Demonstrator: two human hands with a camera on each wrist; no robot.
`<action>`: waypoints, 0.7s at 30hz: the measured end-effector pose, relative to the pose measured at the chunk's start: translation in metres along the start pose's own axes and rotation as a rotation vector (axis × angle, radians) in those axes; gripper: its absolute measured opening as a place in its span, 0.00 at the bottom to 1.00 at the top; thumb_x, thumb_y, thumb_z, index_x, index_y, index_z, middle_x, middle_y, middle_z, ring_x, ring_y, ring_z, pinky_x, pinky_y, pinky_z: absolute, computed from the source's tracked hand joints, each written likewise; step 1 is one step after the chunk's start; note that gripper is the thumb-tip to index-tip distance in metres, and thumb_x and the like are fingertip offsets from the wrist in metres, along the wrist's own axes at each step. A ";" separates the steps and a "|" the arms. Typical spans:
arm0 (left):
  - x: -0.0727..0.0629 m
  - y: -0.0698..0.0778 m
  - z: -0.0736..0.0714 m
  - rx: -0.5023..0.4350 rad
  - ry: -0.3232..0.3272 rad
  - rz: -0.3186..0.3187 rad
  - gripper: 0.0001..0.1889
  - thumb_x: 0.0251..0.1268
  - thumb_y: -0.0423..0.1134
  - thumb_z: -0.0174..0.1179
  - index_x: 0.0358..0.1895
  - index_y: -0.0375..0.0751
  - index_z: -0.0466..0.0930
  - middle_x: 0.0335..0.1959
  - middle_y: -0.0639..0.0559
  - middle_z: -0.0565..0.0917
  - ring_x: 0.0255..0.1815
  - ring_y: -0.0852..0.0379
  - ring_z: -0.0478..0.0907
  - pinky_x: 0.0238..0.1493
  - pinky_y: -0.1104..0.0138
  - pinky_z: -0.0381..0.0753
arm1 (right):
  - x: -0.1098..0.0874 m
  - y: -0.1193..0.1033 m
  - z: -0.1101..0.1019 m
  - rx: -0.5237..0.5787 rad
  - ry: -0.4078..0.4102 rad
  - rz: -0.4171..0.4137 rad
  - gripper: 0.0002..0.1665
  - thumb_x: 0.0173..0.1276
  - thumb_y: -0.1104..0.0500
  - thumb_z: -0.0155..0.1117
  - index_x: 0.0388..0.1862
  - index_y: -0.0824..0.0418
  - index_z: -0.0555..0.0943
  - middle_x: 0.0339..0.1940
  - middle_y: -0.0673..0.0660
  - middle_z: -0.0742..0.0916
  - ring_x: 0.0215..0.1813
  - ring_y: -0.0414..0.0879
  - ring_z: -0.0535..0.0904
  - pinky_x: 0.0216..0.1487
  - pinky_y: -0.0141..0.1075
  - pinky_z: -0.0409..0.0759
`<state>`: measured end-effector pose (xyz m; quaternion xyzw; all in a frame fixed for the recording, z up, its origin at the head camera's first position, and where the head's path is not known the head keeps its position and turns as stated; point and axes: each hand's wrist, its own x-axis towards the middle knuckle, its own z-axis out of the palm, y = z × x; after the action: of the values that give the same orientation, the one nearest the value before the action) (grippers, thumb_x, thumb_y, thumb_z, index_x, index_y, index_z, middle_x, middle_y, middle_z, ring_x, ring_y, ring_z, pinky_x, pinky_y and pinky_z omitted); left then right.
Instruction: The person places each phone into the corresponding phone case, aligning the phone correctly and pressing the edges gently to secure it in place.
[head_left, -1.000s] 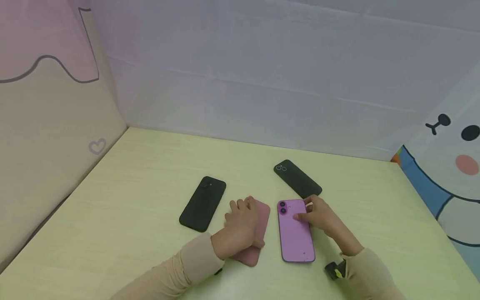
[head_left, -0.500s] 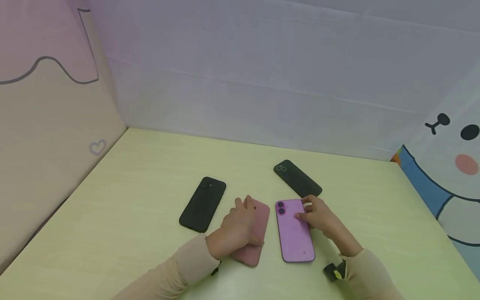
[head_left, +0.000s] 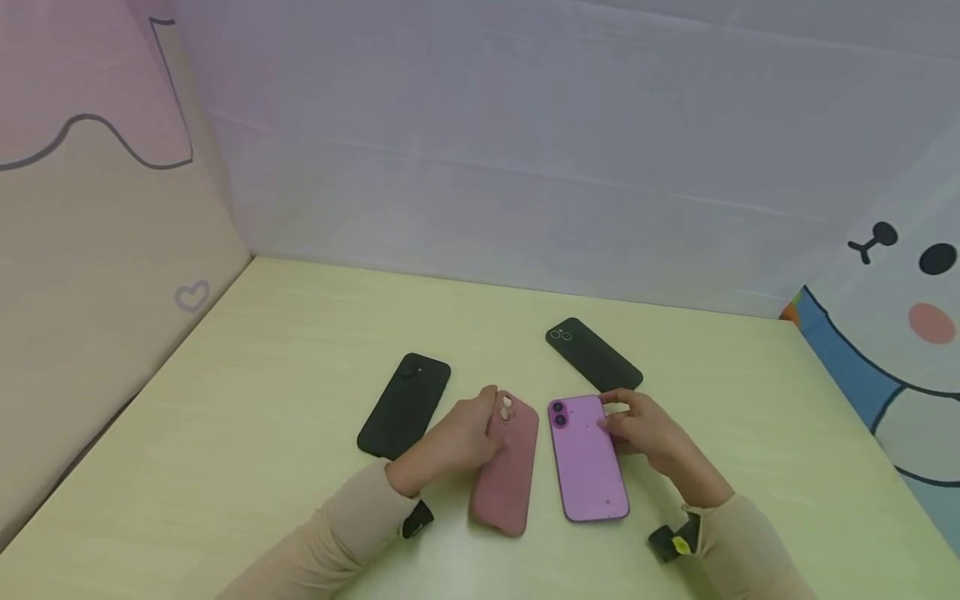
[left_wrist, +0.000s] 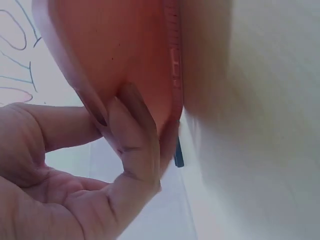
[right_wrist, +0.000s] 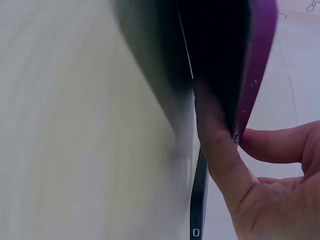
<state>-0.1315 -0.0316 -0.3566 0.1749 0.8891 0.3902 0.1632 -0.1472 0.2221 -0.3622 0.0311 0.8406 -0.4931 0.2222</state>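
Observation:
In the head view my left hand (head_left: 468, 433) grips the left side of a dusty-pink phone case (head_left: 512, 479). Its camera cutout (head_left: 506, 407) shows pale through the top corner. Seen from the left wrist, fingers (left_wrist: 135, 145) curl against the hollow inside of the case (left_wrist: 115, 45), with the thumb on its outer side. My right hand (head_left: 645, 433) pinches the upper right edge of a purple phone (head_left: 588, 462), back and twin lenses facing up. The right wrist view shows a finger under the phone's dark screen side (right_wrist: 220, 45), that edge tilted up from the table.
A black phone (head_left: 405, 404) lies to the left, partly behind the left wrist. Behind the purple phone lies another dark phone or case (head_left: 595, 354), set diagonally. Pale cloth walls stand at the back (head_left: 525, 183) and sides of the yellow table (head_left: 300, 333).
My left hand has shifted from lying across the pink case to gripping its left side, and the case has tilted up, its cutout now visible. The right hand and purple phone have barely moved.

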 end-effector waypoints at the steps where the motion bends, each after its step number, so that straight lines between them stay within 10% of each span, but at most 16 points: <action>1: 0.001 0.000 -0.001 -0.017 0.000 -0.004 0.13 0.61 0.28 0.52 0.48 0.31 0.63 0.24 0.48 0.74 0.24 0.58 0.70 0.23 0.71 0.68 | 0.000 0.000 0.000 0.012 -0.002 -0.001 0.25 0.67 0.68 0.48 0.62 0.75 0.59 0.41 0.65 0.81 0.35 0.44 0.78 0.39 0.39 0.81; 8: 0.005 0.001 -0.006 -0.077 0.020 -0.108 0.28 0.61 0.31 0.55 0.64 0.30 0.57 0.36 0.43 0.80 0.32 0.56 0.76 0.29 0.68 0.74 | 0.004 0.002 -0.002 0.054 0.030 -0.018 0.26 0.67 0.68 0.47 0.63 0.74 0.60 0.38 0.61 0.82 0.33 0.42 0.78 0.36 0.36 0.80; 21: 0.008 0.000 -0.016 -0.209 0.185 -0.100 0.32 0.60 0.30 0.56 0.67 0.35 0.54 0.37 0.42 0.81 0.29 0.57 0.79 0.28 0.69 0.77 | 0.009 0.000 -0.002 0.097 0.141 -0.035 0.28 0.67 0.67 0.48 0.65 0.73 0.59 0.38 0.62 0.83 0.32 0.41 0.79 0.37 0.35 0.81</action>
<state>-0.1449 -0.0380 -0.3476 0.0759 0.8625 0.4865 0.1173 -0.1564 0.2226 -0.3651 0.0620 0.8296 -0.5337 0.1520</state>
